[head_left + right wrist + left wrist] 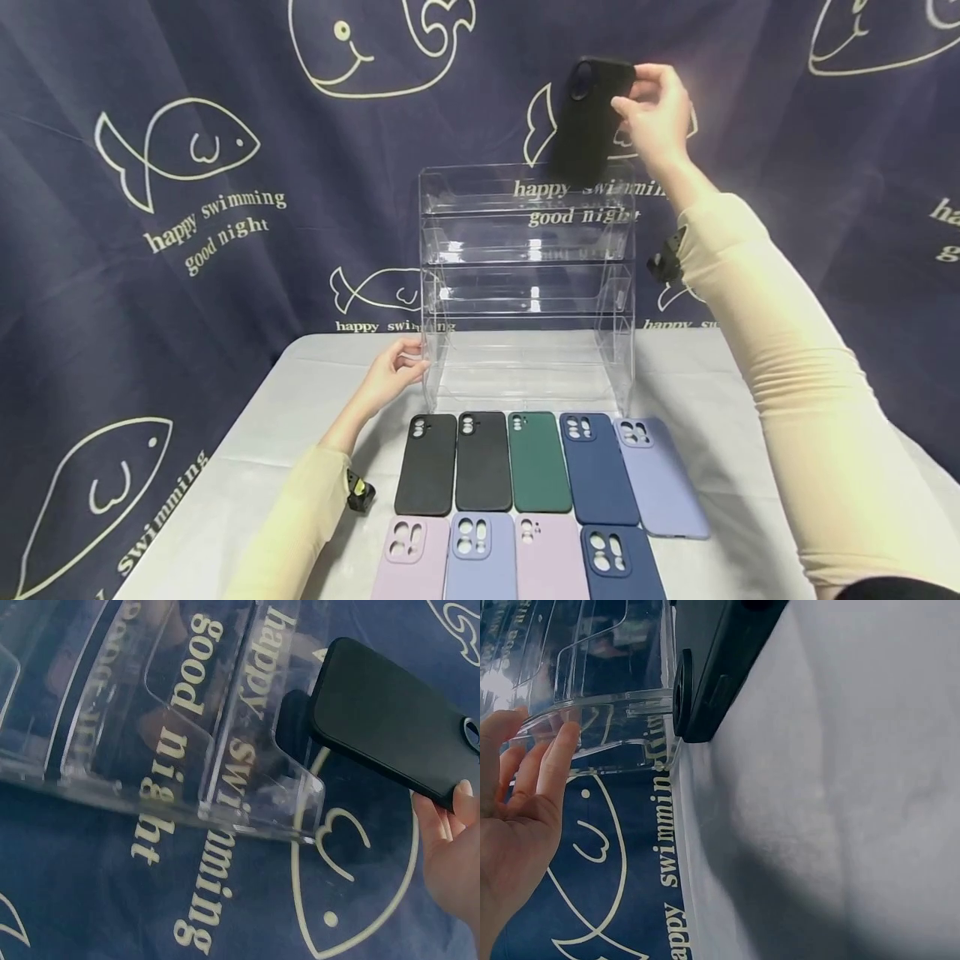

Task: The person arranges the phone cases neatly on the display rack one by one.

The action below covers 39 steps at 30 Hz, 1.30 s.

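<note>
High above the clear stepped display rack (pixel 525 317), my right hand (pixel 660 112) pinches a black phone case (pixel 592 117) by its side edge, thumb on one face. The right wrist view shows this black phone case (pixel 390 712) tilted, its lower end close to the rack's top tier (pixel 300 817). At the rack's left side, my left hand (pixel 393 371) holds the side panel edge between thumb and fingers; the left wrist view shows that hand (pixel 529 802) against the transparent plastic (pixel 615 697).
Phone cases lie in two rows before the rack: black (pixel 425 464), another black (pixel 483 462), green (pixel 538 462), dark blue (pixel 602 471), light blue (pixel 663 479), with lilac (pixel 408 571) and others nearer. A navy fish-print curtain (pixel 225 350) hangs behind the white-covered table (pixel 300 400).
</note>
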Tool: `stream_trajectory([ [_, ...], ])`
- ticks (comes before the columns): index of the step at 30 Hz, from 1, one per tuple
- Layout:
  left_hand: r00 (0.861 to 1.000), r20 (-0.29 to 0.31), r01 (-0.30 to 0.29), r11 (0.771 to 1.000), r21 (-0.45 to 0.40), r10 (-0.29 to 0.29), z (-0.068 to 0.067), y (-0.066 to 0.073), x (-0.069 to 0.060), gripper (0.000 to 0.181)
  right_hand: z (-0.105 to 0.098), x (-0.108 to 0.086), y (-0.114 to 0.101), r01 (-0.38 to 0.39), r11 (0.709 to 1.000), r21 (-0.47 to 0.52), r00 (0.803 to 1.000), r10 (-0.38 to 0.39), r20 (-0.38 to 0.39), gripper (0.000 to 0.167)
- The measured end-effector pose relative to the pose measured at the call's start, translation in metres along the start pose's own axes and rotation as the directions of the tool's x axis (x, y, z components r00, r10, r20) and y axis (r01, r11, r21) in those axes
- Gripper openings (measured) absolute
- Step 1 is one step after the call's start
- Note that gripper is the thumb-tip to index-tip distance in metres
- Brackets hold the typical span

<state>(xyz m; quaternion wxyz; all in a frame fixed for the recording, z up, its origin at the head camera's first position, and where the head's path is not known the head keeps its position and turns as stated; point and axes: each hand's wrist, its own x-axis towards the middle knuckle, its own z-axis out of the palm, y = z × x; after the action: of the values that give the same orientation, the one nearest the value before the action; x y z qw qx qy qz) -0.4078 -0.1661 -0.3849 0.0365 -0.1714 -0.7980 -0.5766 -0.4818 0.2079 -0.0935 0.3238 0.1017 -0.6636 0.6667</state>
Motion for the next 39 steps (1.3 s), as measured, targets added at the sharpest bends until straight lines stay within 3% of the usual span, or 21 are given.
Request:
stream_trajectory([
  [5, 1.000, -0.001, -0.020, 1.000, -0.001, 0.020, 0.000, -0.002, 0.000, 0.041, 0.008, 0.003, 0.013, 0.000, 1.000, 0.001, 1.000, 0.000, 0.030, 0.036],
  [12, 1.000, -0.001, -0.020, 1.000, 0.004, 0.020, 0.002, -0.003, -0.001, 0.042, 0.017, 0.008, 0.031, -0.088, 0.995, 0.051, 0.993, 0.083, 0.086, 0.020],
  [17, 1.000, -0.003, -0.019, 1.000, -0.004, 0.019, 0.003, -0.004, -0.002, 0.042, 0.022, 0.009, 0.036, -0.101, 0.988, 0.116, 0.995, 0.100, 0.017, 0.020],
  [24, 1.000, 0.003, 0.008, 1.000, -0.006, -0.007, 0.002, 0.007, -0.004, 0.043, 0.028, 0.009, 0.031, -0.031, 0.978, 0.205, 0.991, 0.057, -0.119, 0.020],
  [29, 1.000, 0.016, 0.007, 1.000, 0.014, -0.008, 0.003, 0.019, -0.010, 0.042, 0.030, 0.011, 0.032, -0.044, 0.983, 0.178, 0.989, 0.068, -0.133, 0.018],
  [32, 1.000, 0.007, 0.002, 1.000, 0.018, -0.003, 0.003, 0.013, -0.007, 0.041, 0.032, 0.014, 0.033, -0.062, 0.989, 0.136, 0.991, 0.077, -0.109, 0.015],
  [39, 1.000, -0.003, -0.016, 1.000, 0.012, 0.016, 0.001, -0.001, -0.002, 0.042, 0.039, 0.017, 0.041, 0.001, 0.999, 0.047, 0.992, 0.005, -0.123, 0.016],
])
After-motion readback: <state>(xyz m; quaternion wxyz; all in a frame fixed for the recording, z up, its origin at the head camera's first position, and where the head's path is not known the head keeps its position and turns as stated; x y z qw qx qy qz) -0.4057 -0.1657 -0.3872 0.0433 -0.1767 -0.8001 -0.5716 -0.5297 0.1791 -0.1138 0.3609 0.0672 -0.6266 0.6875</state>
